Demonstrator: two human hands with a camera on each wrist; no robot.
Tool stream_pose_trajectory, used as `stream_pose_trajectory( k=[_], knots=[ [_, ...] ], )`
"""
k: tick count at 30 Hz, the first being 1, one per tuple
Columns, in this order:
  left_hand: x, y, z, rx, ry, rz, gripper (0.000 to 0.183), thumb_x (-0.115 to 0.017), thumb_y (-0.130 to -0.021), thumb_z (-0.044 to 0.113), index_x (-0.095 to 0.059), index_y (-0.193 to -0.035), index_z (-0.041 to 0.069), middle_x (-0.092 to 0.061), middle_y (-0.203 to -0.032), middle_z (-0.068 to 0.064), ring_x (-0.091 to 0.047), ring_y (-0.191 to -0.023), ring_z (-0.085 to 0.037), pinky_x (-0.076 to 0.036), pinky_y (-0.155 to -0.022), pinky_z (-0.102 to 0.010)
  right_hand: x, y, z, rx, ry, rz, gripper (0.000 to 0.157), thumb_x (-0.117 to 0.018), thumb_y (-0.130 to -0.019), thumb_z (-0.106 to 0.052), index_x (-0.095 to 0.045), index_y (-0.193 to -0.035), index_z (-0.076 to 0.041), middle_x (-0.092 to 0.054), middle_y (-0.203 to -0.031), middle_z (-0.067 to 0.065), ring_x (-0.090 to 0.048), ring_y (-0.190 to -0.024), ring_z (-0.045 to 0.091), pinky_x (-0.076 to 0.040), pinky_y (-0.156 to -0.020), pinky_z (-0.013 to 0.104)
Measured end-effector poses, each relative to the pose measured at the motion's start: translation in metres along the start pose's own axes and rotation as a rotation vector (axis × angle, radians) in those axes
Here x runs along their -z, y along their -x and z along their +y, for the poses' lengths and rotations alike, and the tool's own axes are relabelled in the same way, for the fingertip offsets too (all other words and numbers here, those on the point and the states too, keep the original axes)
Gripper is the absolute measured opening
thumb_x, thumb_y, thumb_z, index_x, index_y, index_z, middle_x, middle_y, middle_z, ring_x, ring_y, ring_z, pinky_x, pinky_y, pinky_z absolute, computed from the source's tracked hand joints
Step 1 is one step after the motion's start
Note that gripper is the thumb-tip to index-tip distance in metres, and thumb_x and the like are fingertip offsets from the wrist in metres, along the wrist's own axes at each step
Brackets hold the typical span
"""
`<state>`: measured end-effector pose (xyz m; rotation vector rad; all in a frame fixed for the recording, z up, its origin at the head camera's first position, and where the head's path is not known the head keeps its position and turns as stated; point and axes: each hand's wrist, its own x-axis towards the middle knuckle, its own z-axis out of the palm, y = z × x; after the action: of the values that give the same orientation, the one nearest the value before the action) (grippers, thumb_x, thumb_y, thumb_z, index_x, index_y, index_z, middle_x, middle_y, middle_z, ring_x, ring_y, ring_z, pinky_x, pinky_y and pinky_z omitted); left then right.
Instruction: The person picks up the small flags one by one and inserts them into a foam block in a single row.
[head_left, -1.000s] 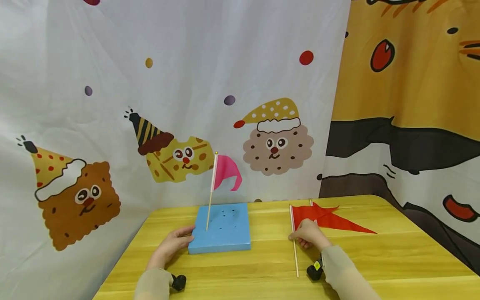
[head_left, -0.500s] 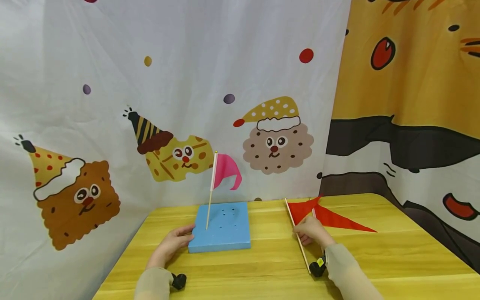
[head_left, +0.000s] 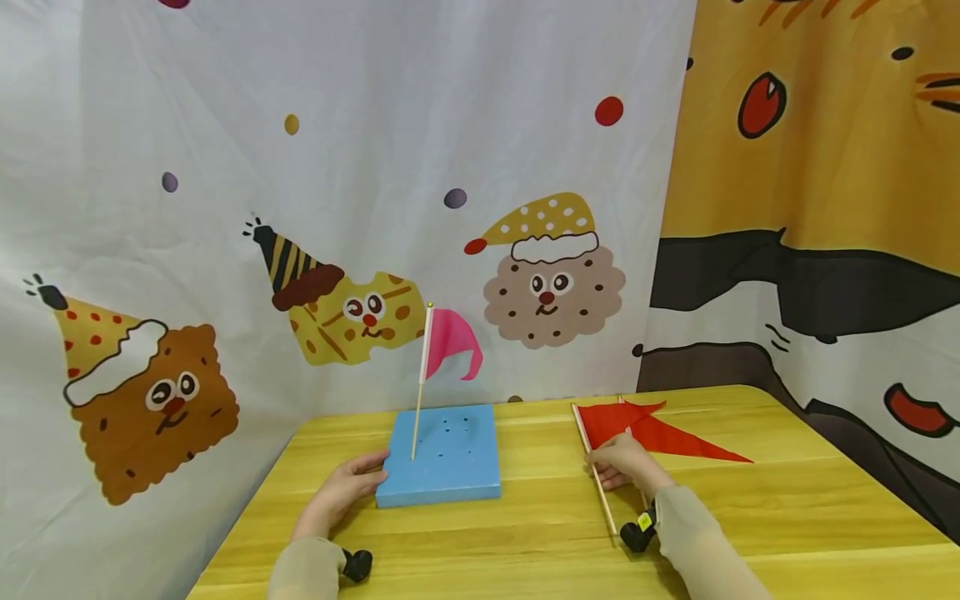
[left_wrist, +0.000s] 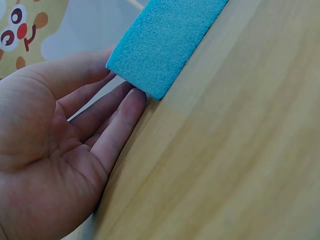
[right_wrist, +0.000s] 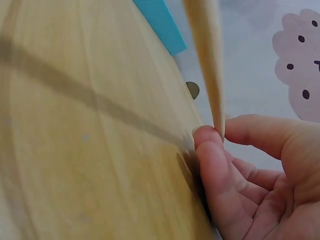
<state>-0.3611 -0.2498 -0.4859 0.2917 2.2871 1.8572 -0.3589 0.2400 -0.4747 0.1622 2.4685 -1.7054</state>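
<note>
My left hand [head_left: 341, 492] rests at the left side of a blue foam block [head_left: 476, 471], its extended fingers and thumb touching the edge. In the left wrist view the fingertips [left_wrist: 134, 102] meet the block's corner. A pink flag [head_left: 450, 343] on a thin stick stands in the block, leaning slightly. To the right, my right hand [head_left: 624, 461] pinches the wooden stick of a red flag [head_left: 600, 419] between thumb and fingers. The right wrist view shows the stick [right_wrist: 207, 55] close up, its shadow on the table. Behind that hand lies a second red pointed flag [head_left: 701, 444].
Several small holes dot the top of the block. Both flags on the right partly overlap in the head view. The yellow wood-grain table [head_left: 517, 558] ends at a white curtain [head_left: 375, 100] printed with cartoon figures.
My right hand has shifted slightly right and turned the red flag's stick, its lower end swinging right and rising. The left hand and blue block have stayed put.
</note>
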Motion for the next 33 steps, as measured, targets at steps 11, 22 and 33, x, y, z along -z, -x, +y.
stream_pose_trajectory(
  k=[11, 22, 33],
  knots=[
    [-0.001, -0.004, -0.003, -0.008, 0.001, 0.000, 0.059, -0.065, -0.094, 0.017, -0.041, -0.144, -0.005, -0.035, -0.148, -0.029, -0.038, -0.133, -0.043, -0.044, -0.102, -0.047, 0.005, 0.001, 0.001, -0.038, -0.060, -0.006, 0.027, -0.071, -0.088, -0.015, -0.067, -0.097, 0.010, -0.064, -0.068, 0.009, -0.061, -0.053, 0.015, -0.058, -0.054, 0.031],
    [-0.002, -0.004, -0.006, 0.025, 0.006, -0.015, 0.060, -0.064, -0.095, 0.019, -0.040, -0.145, -0.004, -0.034, -0.148, -0.029, -0.036, -0.134, -0.043, -0.043, -0.103, -0.048, 0.009, 0.003, -0.005, -0.003, -0.157, -0.047, 0.028, -0.064, -0.089, -0.009, -0.060, -0.105, 0.014, -0.065, -0.073, 0.010, -0.062, -0.057, 0.016, -0.058, -0.057, 0.031],
    [0.000, -0.002, -0.003, 0.030, -0.007, 0.002, 0.059, -0.064, -0.095, 0.018, -0.040, -0.145, -0.005, -0.032, -0.149, -0.030, -0.037, -0.133, -0.043, -0.043, -0.103, -0.048, 0.022, 0.010, -0.036, 0.135, -0.202, -0.119, 0.039, -0.058, -0.095, -0.009, -0.052, -0.122, 0.019, -0.069, -0.091, 0.021, -0.066, -0.063, 0.015, -0.060, -0.066, 0.034]
  ],
)
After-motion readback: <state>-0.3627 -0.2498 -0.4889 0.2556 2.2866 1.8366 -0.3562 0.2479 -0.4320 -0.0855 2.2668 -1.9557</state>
